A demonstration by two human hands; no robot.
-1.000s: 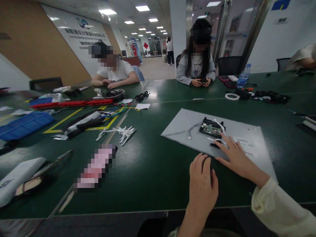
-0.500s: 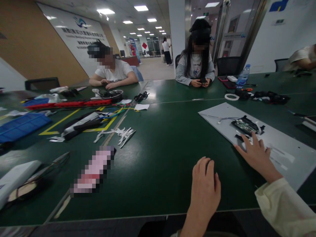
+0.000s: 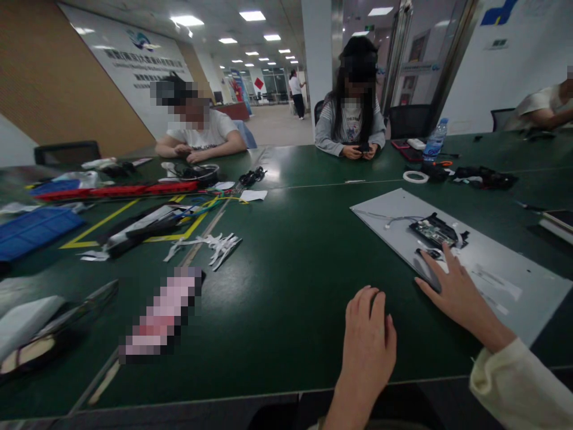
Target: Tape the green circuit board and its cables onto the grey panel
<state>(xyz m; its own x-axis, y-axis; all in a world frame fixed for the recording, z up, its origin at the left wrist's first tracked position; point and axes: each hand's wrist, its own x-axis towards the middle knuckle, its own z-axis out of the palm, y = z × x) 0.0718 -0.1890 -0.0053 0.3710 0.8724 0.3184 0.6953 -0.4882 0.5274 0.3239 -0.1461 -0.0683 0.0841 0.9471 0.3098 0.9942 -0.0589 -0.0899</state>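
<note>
A grey metal panel [image 3: 501, 263] lies flat on the green table [image 3: 286, 280], at my right. A small green circuit board [image 3: 432, 230] in a black frame sits on it, with thin white wires [image 3: 394, 220] beside it. My right hand [image 3: 452, 286] rests flat on the panel's near edge, fingers spread, just below the board. My left hand [image 3: 369, 340] lies palm down on the bare table in front of me, fingers together and slightly curled, holding nothing.
Two people sit across the table; one holds a phone [image 3: 363, 147]. White strips [image 3: 219, 245], a blurred pink object [image 3: 161, 313], a red bar [image 3: 116, 190], a blue tray [image 3: 36, 224], a tape roll [image 3: 415, 177] and a water bottle [image 3: 434, 143] lie around.
The grey panel has been turned and slid to the right under my right hand, then eased back slightly. My left hand has stayed on the table.
</note>
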